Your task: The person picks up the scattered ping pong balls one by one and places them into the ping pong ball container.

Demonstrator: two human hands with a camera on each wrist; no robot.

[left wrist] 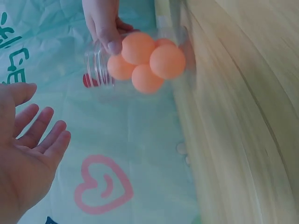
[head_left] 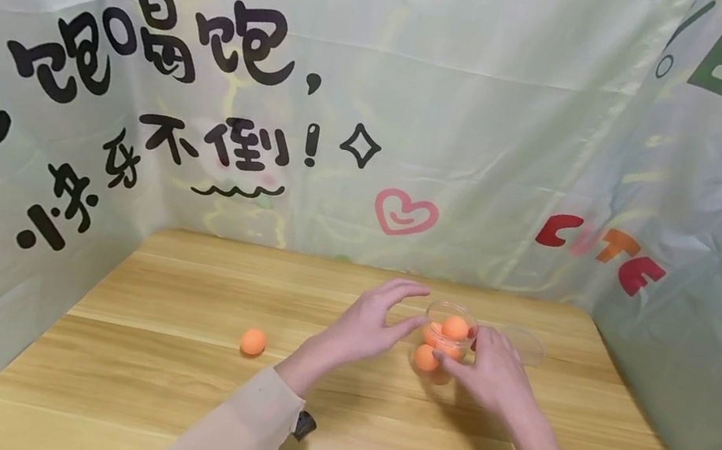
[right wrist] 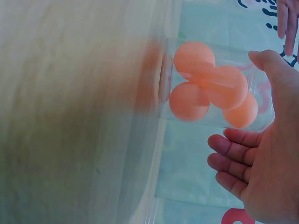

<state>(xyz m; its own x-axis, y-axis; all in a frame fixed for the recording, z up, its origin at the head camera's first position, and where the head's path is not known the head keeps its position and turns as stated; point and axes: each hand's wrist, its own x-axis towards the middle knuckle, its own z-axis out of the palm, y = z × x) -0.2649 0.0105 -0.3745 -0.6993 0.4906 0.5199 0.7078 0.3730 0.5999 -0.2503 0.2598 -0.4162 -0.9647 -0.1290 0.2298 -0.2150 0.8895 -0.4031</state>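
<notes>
A clear plastic jar (head_left: 445, 341) stands upright on the wooden table, with several orange ping-pong balls (left wrist: 167, 61) piled inside. Its open mouth faces up, and the balls reach up toward the neck. My right hand (head_left: 496, 369) holds the jar from the right, thumb on the near side and fingers round the other side. To the left of the jar is my left hand (head_left: 380, 322), its fingers spread and relaxed and nothing in them. The left wrist view shows that palm (left wrist: 28, 163) apart from the jar's mouth.
One loose orange ball (head_left: 253, 341) lies on the table (head_left: 174, 401), left of my left forearm. A clear, flat, rounded piece (head_left: 527, 346) lies behind my right hand. Printed cloth (head_left: 318, 226) walls in the table at the back and both sides.
</notes>
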